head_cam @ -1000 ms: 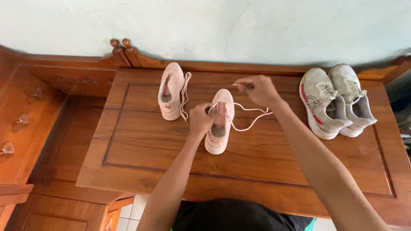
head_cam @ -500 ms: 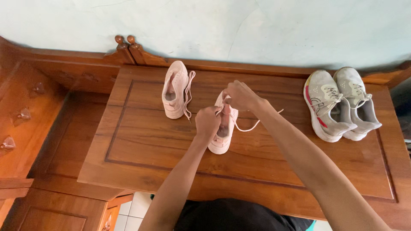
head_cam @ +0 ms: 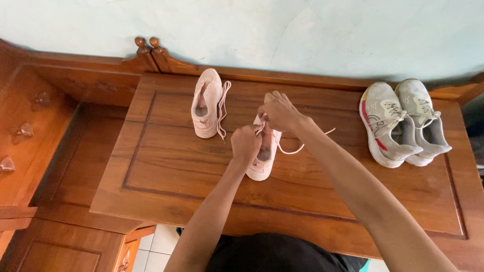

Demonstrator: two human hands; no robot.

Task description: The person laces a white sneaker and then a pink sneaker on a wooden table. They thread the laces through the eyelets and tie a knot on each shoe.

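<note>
- Two hands meet over one pink sneaker point(head_cam: 263, 158), which stands near the middle of the wooden counter point(head_cam: 166, 166), toe toward the wall.
- Left hand point(head_cam: 245, 144) is clenched at the shoe's throat, fingers pinched on the pale pink lace point(head_cam: 291, 149) where it leaves the eyelets.
- Right hand point(head_cam: 279, 112) is closed too, gripping the lace just above the shoe's front; a loose loop of it trails onto the counter to the right.
- The shoe looks light, with a soft knit upper that would likely cave under a hard squeeze, so the firmer sole edge or heel seems the better place to steady it (the tongue area gives little to push against).
- The lace is thin, limp and probably a bit slick; I judge it holds best pinched close to the eyelets, where slack is short.
- A second pink sneaker point(head_cam: 205, 108) stands apart to the left, nearer the wall, its own lace hanging loose down its side.
- A grey pair of sneakers point(head_cam: 403, 123) sits side by side at the counter's right end, well apart from both hands.
</note>
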